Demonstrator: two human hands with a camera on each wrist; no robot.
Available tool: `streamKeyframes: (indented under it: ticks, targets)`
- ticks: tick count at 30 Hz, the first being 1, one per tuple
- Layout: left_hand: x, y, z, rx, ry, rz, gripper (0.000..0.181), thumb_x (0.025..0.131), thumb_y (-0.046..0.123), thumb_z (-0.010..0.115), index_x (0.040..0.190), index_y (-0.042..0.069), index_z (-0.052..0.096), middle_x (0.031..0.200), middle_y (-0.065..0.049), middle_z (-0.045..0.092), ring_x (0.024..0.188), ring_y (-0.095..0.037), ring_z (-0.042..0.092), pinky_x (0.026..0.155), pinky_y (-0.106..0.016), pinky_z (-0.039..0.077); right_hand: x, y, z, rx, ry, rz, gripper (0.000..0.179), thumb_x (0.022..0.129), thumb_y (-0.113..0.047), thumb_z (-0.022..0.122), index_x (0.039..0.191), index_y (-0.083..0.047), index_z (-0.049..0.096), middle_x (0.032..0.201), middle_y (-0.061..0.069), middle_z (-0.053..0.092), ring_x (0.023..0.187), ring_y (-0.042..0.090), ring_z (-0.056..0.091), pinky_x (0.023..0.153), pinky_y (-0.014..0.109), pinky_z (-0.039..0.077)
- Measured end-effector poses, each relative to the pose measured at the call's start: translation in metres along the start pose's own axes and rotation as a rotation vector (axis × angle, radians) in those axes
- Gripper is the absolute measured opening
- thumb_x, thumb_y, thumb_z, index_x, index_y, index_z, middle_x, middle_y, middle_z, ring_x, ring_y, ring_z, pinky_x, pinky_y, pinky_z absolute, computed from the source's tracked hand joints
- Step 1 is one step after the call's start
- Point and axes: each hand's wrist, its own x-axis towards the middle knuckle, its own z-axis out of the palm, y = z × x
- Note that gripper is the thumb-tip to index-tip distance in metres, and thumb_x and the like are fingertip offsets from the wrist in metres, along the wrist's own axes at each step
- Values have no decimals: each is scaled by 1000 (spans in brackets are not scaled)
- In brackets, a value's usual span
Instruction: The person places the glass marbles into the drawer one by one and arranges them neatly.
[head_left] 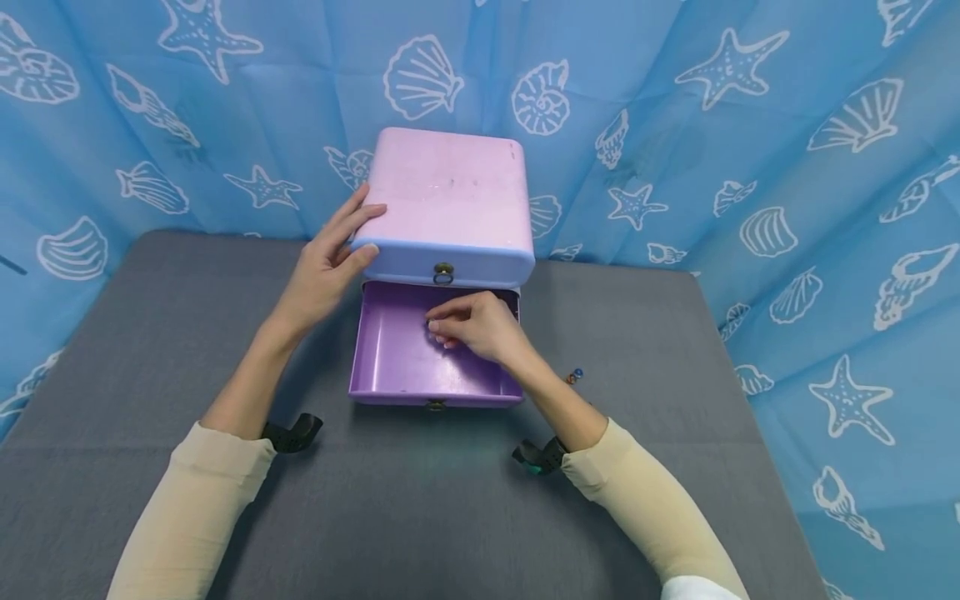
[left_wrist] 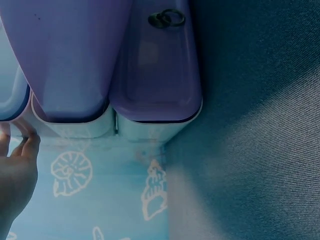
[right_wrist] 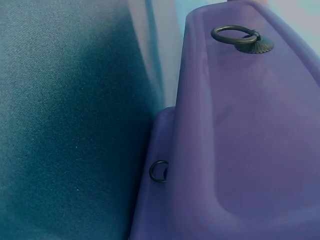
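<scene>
A small drawer cabinet [head_left: 450, 187] with a pink top and a light-blue upper drawer front [head_left: 480, 265] stands against the curtain. Below that front, a purple drawer [head_left: 390, 358] is pulled out. My left hand [head_left: 318, 271] rests on the cabinet's left front corner, its fingers fairly straight along the top and side. Inside the purple drawer's outline in the head view, my right hand [head_left: 480, 325] has thumb and index finger pinched on a small dark object, mostly hidden; I cannot tell what it is. The left wrist view shows left fingers [left_wrist: 31, 145] against the cabinet side.
Small blue and orange balls [head_left: 574, 377] lie on the grey table [head_left: 637, 350], right of the drawer beside my right forearm. Another purple drawer front [left_wrist: 160, 65] with a ring pull sits lowest in the cabinet. A blue shell-patterned curtain [head_left: 660, 150] hangs behind.
</scene>
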Motion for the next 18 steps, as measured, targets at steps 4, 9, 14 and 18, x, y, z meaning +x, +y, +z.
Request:
streamKeyframes:
  ticks: [4,9,14,18]
  targets:
    - [0,2,0,9,-6,-7,46,100,9,58,146,10,51,164,5,21,150,-14,18,118,-37,28,3,0,3,127,-26,82,17,89,-11,75,105,-4,78,76,9,74,62,13,70,66,32,60]
    - [0,1,1,5,-5,3,46,100,8,59,146,9,51,164,3,21,150,-14,18,117,-36,28,5,0,3,116,-31,131,18,89,-11,76,105,-5,78,75,8,75,61,15,71,65,31,60]
    - [1,0,1,3,-1,14,46,100,6,58,145,9,51,164,5,22,150,-14,19,117,-35,30,5,-1,2,134,-53,169,21,88,-10,76,108,-4,77,77,10,75,64,16,73,66,31,60]
    - [0,-1,1,17,0,11,47,100,6,59,146,9,51,164,5,22,150,-14,18,117,-40,29,5,0,3,157,-57,173,21,88,-8,76,108,-2,76,78,11,75,64,16,73,66,31,60]
